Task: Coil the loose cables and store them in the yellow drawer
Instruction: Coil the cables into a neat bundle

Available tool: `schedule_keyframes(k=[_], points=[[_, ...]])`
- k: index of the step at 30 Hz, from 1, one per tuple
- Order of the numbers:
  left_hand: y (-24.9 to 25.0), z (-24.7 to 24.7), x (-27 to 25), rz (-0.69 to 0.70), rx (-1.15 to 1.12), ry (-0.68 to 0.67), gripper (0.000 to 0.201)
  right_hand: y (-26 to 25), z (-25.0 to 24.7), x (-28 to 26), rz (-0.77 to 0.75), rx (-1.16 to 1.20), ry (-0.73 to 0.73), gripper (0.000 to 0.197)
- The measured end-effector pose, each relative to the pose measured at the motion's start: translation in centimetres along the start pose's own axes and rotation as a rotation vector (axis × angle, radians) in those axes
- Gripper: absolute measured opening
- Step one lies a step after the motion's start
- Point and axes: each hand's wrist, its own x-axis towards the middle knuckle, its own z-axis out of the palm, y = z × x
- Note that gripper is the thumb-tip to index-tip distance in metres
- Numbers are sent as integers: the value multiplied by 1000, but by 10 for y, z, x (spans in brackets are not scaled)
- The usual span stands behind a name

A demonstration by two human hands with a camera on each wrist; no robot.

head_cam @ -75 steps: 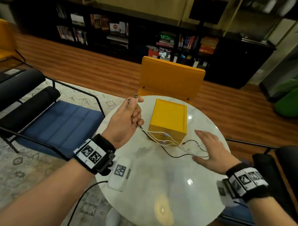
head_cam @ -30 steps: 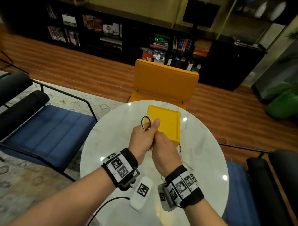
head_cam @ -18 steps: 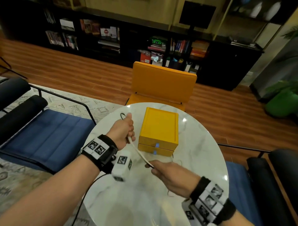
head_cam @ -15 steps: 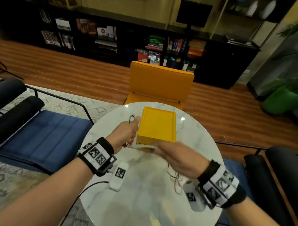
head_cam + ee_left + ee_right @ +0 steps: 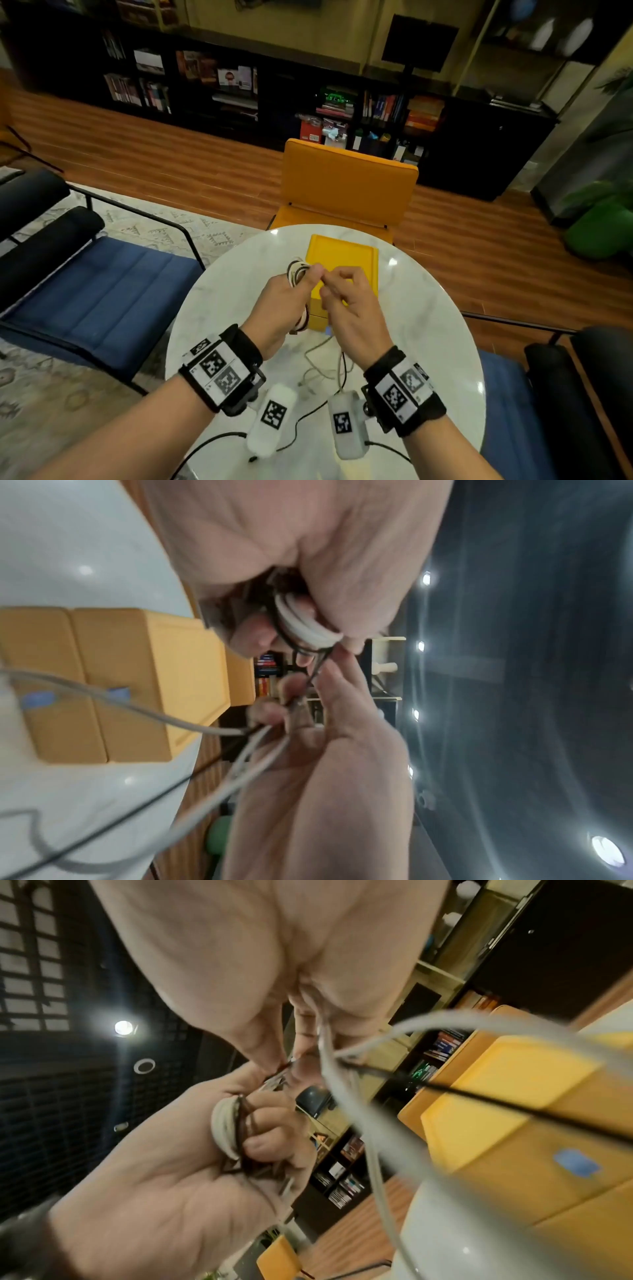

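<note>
My left hand (image 5: 294,291) holds a coil of white and black cables (image 5: 297,272) wound round its fingers, above the table in front of the yellow drawer box (image 5: 342,263). In the left wrist view the coil (image 5: 304,626) sits in the curled fingers. My right hand (image 5: 342,291) is beside it and pinches the running strands (image 5: 325,1047) that lead to the coil. The loose remainder of the cables (image 5: 322,363) trails down onto the white round table (image 5: 428,342) between my wrists. Both drawers of the box (image 5: 514,1123) look closed.
A yellow chair (image 5: 346,185) stands behind the table. A blue bench (image 5: 96,291) is at the left and a dark padded seat (image 5: 582,394) at the right. Bookshelves (image 5: 239,89) line the far wall. A thin black lead (image 5: 301,421) runs across the table's near edge.
My right hand has come back up to the left hand, and more loops have gathered on the left fingers. Less cable lies on the table than at first.
</note>
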Motion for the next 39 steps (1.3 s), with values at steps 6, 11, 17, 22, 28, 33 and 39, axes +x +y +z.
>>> schedule_keyframes(k=[6, 11, 17, 22, 28, 33, 39], points=[[-2, -2, 20, -141, -176, 232, 58, 25, 24, -49, 128, -134, -402, 78], [2, -27, 51, -290, -442, 298, 50, 30, 1, -87, -45, -519, -695, 49], [0, -18, 34, -127, 180, -92, 53, -30, -64, -39, -186, -339, -585, 22], [29, 5, -2, -243, 190, -451, 81, -29, -80, 14, -122, -239, -75, 9], [14, 5, -2, 35, 208, -409, 36, -7, -39, 15, 7, -53, 179, 12], [-4, 8, 5, -43, -72, -18, 36, 18, -9, -19, 65, -34, -277, 55], [-14, -9, 38, -264, -202, 302, 51, 19, -1, -72, 46, -398, -660, 53]])
